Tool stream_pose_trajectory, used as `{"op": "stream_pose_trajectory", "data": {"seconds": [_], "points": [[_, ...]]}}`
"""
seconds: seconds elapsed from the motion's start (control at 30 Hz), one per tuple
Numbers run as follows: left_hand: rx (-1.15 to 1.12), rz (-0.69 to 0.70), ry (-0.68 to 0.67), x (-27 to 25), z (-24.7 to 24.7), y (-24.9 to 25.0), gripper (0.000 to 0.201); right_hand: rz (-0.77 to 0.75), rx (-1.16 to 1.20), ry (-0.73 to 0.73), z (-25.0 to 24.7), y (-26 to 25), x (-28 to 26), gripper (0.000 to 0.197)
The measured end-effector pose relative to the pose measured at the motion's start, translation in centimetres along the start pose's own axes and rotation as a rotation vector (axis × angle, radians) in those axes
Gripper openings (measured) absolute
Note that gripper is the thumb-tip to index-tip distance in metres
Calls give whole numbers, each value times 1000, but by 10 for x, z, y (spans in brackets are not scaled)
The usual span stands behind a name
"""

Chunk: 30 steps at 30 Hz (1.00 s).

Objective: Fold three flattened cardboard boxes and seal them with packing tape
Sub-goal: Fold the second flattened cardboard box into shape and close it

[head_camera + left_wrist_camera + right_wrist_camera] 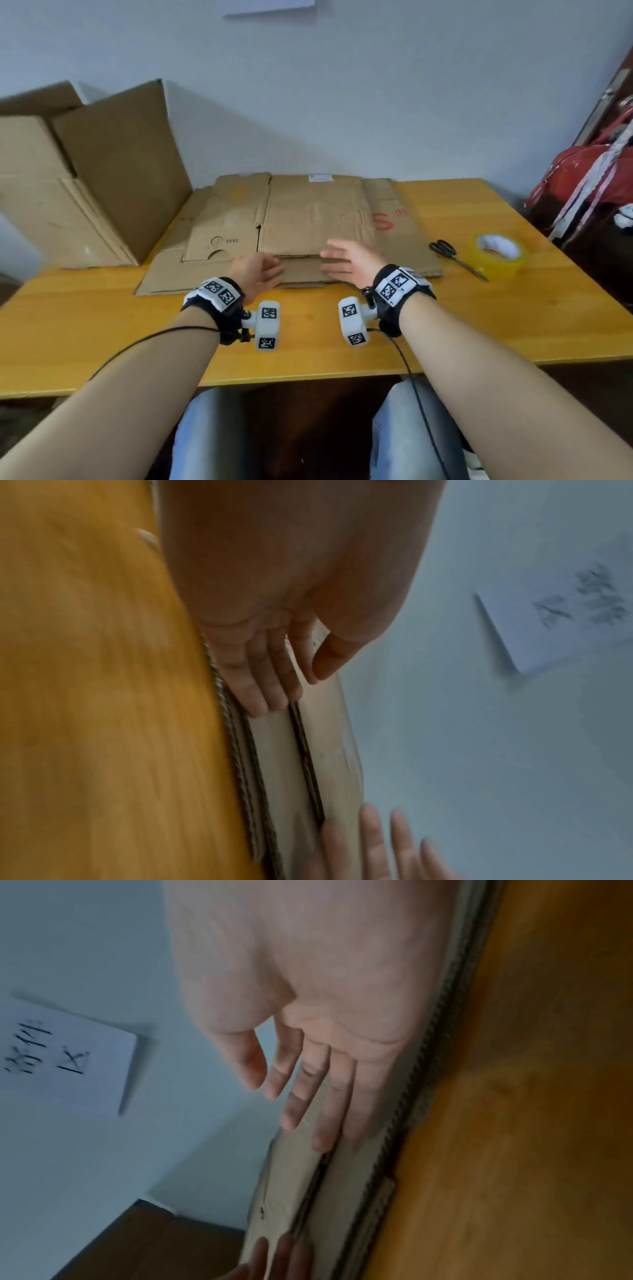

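item: stack of flat boxes (308, 219), lying on the table (445, 329) against the wall, long axis running left to right across our front; the near edges are stepped, lower sheets jutting toward us. our left hand (258, 274) and right hand (349, 262) sit side by side at the middle of that near edge, straight ahead of us, the boxes extending away from both palms. left hand: fingers straight, tips laid on the step between two sheets in the left wrist view; gripping nothing. right hand: fingers spread and straight, the lower ones along the top sheet's edge, thumb free in the air; also holding nothing. both are about equally near the top sheet, so we judge either could slip under its edge and lift; the likely next move is raising that top box off the stack. accessories: tape (500, 255) and scissors (457, 257), on the table to the right, near each other and nearer the right hand. also present: an opened box (92, 178) standing at far left, not flat. condition notes: we cannot count the sheets with certainty; the edges blur in both wrist views. whether fingertips are under or merely on the top sheet is unclear. the stack's left part is partly hidden by the standing box.
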State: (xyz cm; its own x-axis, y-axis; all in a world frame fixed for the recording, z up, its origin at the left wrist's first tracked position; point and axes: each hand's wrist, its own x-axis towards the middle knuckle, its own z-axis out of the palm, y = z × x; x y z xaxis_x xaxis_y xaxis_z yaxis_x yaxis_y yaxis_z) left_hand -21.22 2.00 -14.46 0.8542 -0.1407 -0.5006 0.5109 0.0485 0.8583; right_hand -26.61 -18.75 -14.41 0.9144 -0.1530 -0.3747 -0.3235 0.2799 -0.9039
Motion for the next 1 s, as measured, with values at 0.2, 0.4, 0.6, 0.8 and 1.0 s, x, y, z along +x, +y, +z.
{"op": "stream_pose_trajectory", "data": {"seconds": [0.2, 0.4, 0.6, 0.8, 1.0], "points": [[-88, -90, -101, 6, -12, -6, 17, 111, 215, 24, -11, 29, 17, 24], [-30, -67, -119, 10, -14, -11, 31, 141, 118, 0, -3, 27, 9, 34], [-61, -37, -97, 4, -11, -13, 15, 197, 40, 23, -6, 22, 9, 33], [-198, -14, -79, -2, -6, -11, 22, 230, -19, 38, 0, 18, -2, 39], [-410, -56, -58, -14, 10, 3, 17, 213, 51, 56, -1, 21, 2, 25]]}}
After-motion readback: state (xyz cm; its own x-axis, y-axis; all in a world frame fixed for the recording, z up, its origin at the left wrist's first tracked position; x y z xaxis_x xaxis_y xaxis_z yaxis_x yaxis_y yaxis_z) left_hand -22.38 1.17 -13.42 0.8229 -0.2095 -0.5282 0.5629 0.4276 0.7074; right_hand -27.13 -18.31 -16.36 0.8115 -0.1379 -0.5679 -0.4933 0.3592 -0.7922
